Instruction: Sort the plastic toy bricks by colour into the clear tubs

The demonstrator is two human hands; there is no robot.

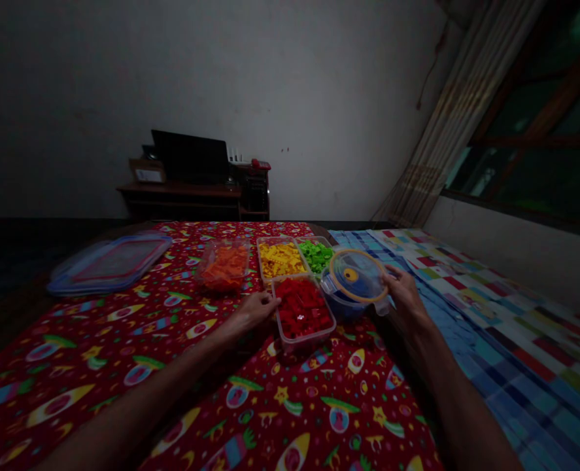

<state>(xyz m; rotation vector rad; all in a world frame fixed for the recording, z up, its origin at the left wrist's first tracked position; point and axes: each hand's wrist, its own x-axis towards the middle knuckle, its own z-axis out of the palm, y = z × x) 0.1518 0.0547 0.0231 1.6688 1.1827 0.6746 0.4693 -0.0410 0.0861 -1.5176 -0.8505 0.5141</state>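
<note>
My right hand [401, 289] pinches the edge of a clear round lid [367, 260] with an orange sealing ring. The lid sits tilted over a round clear tub [337, 306] of blue pieces; whether it touches the rim all round I cannot tell. My left hand [257, 310] has its fingers closed at the left rim of a clear rectangular box [307, 341] filled with red toy bricks [302, 306]. Behind it stand a box of yellow bricks [280, 259] and one of green bricks [315, 255]. Orange bricks [225, 265] fill another clear box to the left.
Stacked clear lids with blue edges [110, 265] lie at the left. A red patterned cloth [182, 386] covers the surface, with blue checked cloth [471, 366] at the right. A dark monitor [190, 157] stands on a desk by the wall.
</note>
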